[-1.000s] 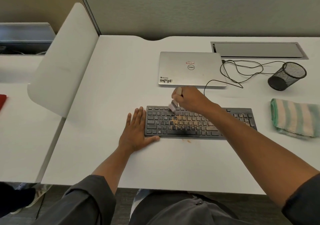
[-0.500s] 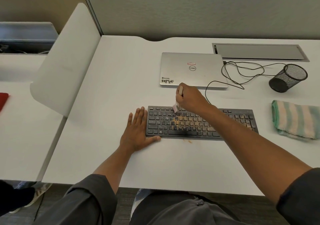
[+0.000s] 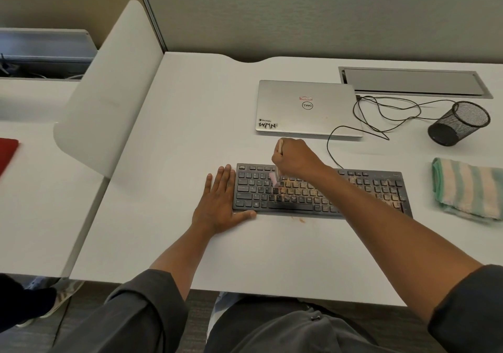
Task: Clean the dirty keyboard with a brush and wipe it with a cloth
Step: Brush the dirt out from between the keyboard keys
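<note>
Head view: the keyboard (image 3: 321, 192) lies square on the white bench (image 3: 190, 134), its middle and right keys speckled with tan dirt. The right hand (image 3: 295, 158) is curled around the brush (image 3: 274, 177), bristles down on the upper-left keys. The left hand (image 3: 219, 203) lies flat with straight fingers on the bench against the keyboard's left edge, thumb along its near edge. The striped cloth (image 3: 465, 189) sits folded just right of the keyboard. Bare bench spreads left and toward the near edge.

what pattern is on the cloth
Green and pale pink stripes on the cloth, seen in the head view.
</note>
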`<action>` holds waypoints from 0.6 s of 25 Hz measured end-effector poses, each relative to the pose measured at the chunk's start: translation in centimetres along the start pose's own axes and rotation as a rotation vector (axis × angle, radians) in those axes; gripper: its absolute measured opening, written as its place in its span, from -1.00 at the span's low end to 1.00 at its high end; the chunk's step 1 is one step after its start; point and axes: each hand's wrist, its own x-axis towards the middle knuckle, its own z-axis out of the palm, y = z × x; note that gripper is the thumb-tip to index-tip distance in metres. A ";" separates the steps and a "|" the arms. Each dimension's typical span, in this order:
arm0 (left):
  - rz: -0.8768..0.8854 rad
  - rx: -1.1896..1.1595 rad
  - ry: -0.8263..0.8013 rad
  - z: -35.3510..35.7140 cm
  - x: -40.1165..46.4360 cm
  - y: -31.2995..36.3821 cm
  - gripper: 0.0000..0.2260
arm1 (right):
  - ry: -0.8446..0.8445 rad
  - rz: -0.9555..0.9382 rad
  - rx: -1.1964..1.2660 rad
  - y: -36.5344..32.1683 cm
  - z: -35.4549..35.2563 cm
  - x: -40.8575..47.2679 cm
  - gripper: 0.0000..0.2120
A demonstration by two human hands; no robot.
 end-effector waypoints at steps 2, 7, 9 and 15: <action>0.000 -0.005 0.001 0.0 0.0 0.0 0.13 | -0.028 0.016 0.010 -0.1 -0.2 0.0 -0.86; 0.001 0.004 0.004 0.1 0.1 -0.1 0.14 | -0.001 -0.064 0.113 -0.1 -0.2 -1.0 -0.85; -0.002 -0.002 0.005 0.1 0.1 -0.1 0.14 | -0.003 -0.054 0.029 0.2 -0.3 -1.3 -0.84; 0.005 -0.007 0.015 0.3 0.1 -0.2 0.14 | 0.032 -0.047 0.207 0.1 -0.8 -1.7 -0.88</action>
